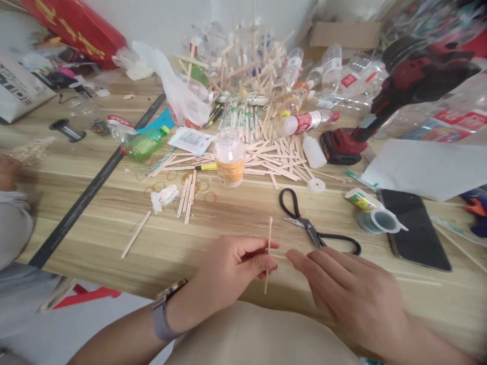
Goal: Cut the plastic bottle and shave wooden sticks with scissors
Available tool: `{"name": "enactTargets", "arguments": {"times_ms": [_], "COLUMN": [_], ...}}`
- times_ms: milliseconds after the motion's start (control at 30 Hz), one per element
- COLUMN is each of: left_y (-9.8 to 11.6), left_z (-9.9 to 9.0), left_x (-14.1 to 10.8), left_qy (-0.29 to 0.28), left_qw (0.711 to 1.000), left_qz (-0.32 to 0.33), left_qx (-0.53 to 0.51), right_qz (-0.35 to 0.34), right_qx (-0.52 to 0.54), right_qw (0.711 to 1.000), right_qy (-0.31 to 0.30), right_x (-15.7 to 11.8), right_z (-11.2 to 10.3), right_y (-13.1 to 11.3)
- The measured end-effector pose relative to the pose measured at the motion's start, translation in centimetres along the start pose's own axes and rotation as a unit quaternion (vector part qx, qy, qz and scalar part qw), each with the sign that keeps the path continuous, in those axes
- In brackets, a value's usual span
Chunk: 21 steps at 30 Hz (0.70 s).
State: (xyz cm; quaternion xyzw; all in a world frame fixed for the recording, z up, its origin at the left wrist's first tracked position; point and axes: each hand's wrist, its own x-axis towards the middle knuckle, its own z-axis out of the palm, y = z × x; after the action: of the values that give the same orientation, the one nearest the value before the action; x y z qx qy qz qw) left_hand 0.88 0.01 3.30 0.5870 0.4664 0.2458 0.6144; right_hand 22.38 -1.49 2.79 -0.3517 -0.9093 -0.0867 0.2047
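Between the thumb and fingers of my left hand [228, 271] a thin wooden craft stick [270, 233] is pinched, standing nearly upright and seen edge-on. A watch on a grey strap is around that wrist. My right hand [352, 284] is just to the right, fingers curled together. A thin pale strip runs from its fingertips toward the stick; whether it is a second stick or a rubber band I cannot make out. Black-handled scissors [312, 230] lie just beyond my right hand, blades partly apart.
A clear jar [230, 162] stands mid-table before piled craft sticks [281, 159]. Loose sticks [186, 196] and rubber bands [210, 196] lie left of it. On the right are a phone [416, 228], a tape roll [380, 221] and a red-black power tool [384, 101]. Another person's hand [8, 172] is far left.
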Motion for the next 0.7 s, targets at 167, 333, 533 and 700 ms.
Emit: {"name": "enactTargets", "arguments": {"times_ms": [167, 333, 533, 700], "left_y": [0.2, -0.2, -0.5, -0.3], "left_z": [0.4, 0.6, 0.5, 1.0], "left_x": [-0.1, -0.1, 0.4, 1.2], "left_qy": [0.026, 0.036, -0.015, -0.068], "left_qw": [0.992, 0.972, 0.995, 0.973], "left_qz": [0.066, 0.137, 0.06, -0.081], "left_qx": [0.108, 0.187, 0.081, -0.206], "right_qz": [0.069, 0.15, 0.083, -0.06], "right_qx": [0.091, 0.225, 0.152, -0.047], "right_qw": [0.993, 0.962, 0.984, 0.997], "right_qy": [0.004, -0.046, -0.043, -0.012], "right_x": [0.0, -0.1, 0.0, 0.4], "right_z": [-0.2, -0.3, -0.2, -0.3], "right_y": [-0.3, -0.2, 0.3, 0.5]}}
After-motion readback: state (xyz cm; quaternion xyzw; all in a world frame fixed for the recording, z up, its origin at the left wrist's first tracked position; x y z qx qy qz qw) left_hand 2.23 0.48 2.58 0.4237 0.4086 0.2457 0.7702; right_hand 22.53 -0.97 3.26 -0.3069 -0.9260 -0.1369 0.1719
